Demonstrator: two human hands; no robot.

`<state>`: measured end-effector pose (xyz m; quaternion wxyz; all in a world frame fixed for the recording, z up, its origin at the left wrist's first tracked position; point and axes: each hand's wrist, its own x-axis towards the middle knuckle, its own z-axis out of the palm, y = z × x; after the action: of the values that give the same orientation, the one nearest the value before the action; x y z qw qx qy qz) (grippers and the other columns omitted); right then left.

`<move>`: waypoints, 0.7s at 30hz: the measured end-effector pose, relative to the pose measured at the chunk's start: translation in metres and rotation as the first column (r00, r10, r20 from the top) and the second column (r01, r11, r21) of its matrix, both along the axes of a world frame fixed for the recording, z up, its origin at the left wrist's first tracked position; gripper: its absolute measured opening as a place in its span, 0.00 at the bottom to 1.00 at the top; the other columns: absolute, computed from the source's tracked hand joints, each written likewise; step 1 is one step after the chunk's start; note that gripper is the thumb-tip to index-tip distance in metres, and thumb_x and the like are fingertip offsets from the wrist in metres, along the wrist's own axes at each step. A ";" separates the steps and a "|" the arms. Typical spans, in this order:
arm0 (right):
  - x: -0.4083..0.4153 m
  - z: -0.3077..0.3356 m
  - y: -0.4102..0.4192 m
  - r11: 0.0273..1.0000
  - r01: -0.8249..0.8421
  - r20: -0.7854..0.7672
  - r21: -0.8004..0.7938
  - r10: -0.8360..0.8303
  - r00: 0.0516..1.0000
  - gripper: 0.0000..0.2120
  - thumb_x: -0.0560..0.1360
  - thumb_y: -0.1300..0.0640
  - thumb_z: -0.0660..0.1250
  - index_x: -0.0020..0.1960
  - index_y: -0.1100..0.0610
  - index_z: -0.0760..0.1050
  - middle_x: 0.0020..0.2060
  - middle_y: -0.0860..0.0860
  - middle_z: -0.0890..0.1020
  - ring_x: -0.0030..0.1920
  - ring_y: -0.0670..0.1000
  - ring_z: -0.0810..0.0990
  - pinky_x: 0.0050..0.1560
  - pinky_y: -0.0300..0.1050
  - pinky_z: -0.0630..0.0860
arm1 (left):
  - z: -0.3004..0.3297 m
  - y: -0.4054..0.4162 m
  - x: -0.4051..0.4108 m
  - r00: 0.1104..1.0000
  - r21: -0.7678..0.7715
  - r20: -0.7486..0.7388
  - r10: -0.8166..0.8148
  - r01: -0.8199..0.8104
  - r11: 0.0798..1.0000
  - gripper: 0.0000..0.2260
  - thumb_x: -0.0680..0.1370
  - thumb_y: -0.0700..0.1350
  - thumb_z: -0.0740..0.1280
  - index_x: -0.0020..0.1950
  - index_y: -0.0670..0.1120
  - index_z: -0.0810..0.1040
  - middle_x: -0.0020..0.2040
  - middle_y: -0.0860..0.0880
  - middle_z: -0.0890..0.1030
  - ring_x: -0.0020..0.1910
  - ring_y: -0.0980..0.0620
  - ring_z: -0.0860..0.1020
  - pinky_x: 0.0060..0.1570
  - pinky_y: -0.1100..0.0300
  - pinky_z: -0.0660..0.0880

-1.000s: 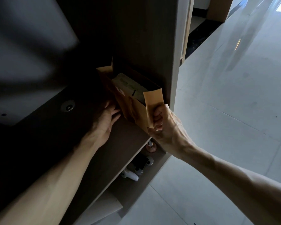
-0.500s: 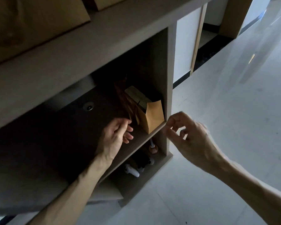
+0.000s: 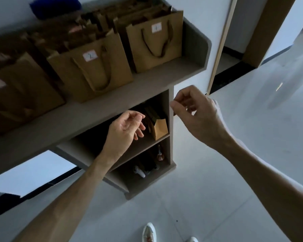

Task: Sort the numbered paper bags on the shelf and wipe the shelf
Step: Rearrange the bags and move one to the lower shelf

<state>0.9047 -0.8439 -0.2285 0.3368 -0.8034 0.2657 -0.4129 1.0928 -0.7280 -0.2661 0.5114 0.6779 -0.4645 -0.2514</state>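
Note:
Brown paper bags with white number labels stand in a row on the grey top shelf (image 3: 164, 74). The bag marked 1 (image 3: 154, 44) is at the right end, the bag marked 2 (image 3: 94, 70) is beside it, and a third bag (image 3: 19, 91) with a blurred label stands further left. More bags stand behind them. One small paper bag (image 3: 160, 129) sits in the middle compartment against its right wall. My left hand (image 3: 124, 130) hovers in front of that compartment, fingers loosely curled, holding nothing. My right hand (image 3: 198, 112) is raised beside the shelf's right post, fingers loosely curled and empty.
A blue cloth-like object (image 3: 54, 6) lies at the back of the top shelf. White controllers (image 3: 140, 172) and a small round object (image 3: 160, 157) sit in the bottom compartment. Pale tiled floor (image 3: 234, 154) spreads to the right. My white shoes (image 3: 149, 233) are at the bottom edge.
Both hands let go of the small bag in the middle compartment and drew back out. The view rose, bringing the top shelf with its numbered bags into sight.

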 end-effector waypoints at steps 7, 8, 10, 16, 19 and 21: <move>0.006 0.081 -0.009 0.994 -0.097 0.016 -0.041 0.098 0.995 0.04 0.77 0.55 0.69 0.49 0.54 0.75 0.41 0.43 0.80 0.43 0.42 0.80 0.40 0.30 0.75 | 0.077 0.020 0.004 0.997 -0.030 0.077 0.004 -0.002 1.000 0.07 0.81 0.48 0.62 0.53 0.48 0.78 0.41 0.46 0.81 0.36 0.47 0.81 0.36 0.55 0.77; 0.012 0.093 -0.010 0.991 -0.124 0.025 -0.045 0.126 0.992 0.05 0.77 0.55 0.69 0.49 0.55 0.75 0.41 0.43 0.80 0.43 0.42 0.80 0.41 0.30 0.75 | 0.089 0.023 0.008 0.996 -0.047 0.091 0.018 -0.014 0.999 0.07 0.80 0.48 0.62 0.53 0.48 0.77 0.41 0.46 0.81 0.36 0.47 0.81 0.36 0.56 0.77; 0.029 0.115 -0.010 0.983 -0.175 0.047 -0.054 0.177 0.983 0.04 0.77 0.56 0.69 0.49 0.55 0.76 0.40 0.43 0.81 0.43 0.42 0.81 0.42 0.29 0.75 | 0.111 0.030 0.020 0.992 -0.090 0.115 0.054 -0.043 0.995 0.07 0.80 0.47 0.62 0.54 0.47 0.77 0.41 0.46 0.82 0.36 0.48 0.81 0.35 0.59 0.78; 0.099 0.163 -0.008 0.950 -0.274 0.081 -0.148 0.288 0.954 0.04 0.77 0.57 0.70 0.50 0.54 0.77 0.41 0.43 0.82 0.44 0.41 0.81 0.42 0.28 0.76 | 0.164 0.049 0.081 0.956 -0.165 0.234 0.177 -0.140 0.976 0.07 0.81 0.45 0.62 0.55 0.46 0.77 0.42 0.48 0.82 0.38 0.49 0.82 0.37 0.58 0.79; 0.138 0.178 -0.007 0.935 -0.308 0.092 -0.176 0.327 0.941 0.04 0.77 0.56 0.69 0.51 0.55 0.77 0.41 0.43 0.82 0.44 0.40 0.82 0.41 0.28 0.75 | 0.180 0.059 0.119 0.932 -0.212 0.264 0.247 -0.194 0.958 0.07 0.81 0.44 0.62 0.55 0.46 0.77 0.42 0.48 0.82 0.38 0.49 0.82 0.37 0.57 0.80; 0.166 0.185 -0.006 0.926 -0.331 0.089 -0.182 0.350 0.932 0.05 0.77 0.56 0.69 0.51 0.55 0.77 0.41 0.42 0.82 0.44 0.40 0.81 0.41 0.28 0.75 | 0.187 0.065 0.145 0.910 -0.233 0.298 0.289 -0.224 0.946 0.07 0.81 0.45 0.62 0.55 0.46 0.77 0.42 0.49 0.81 0.38 0.50 0.82 0.37 0.58 0.80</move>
<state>1.0704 -0.8496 -0.0438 0.3517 -0.8360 0.0664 -0.4159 1.2378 -0.6628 -0.0787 0.5192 0.7124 -0.4717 -0.0188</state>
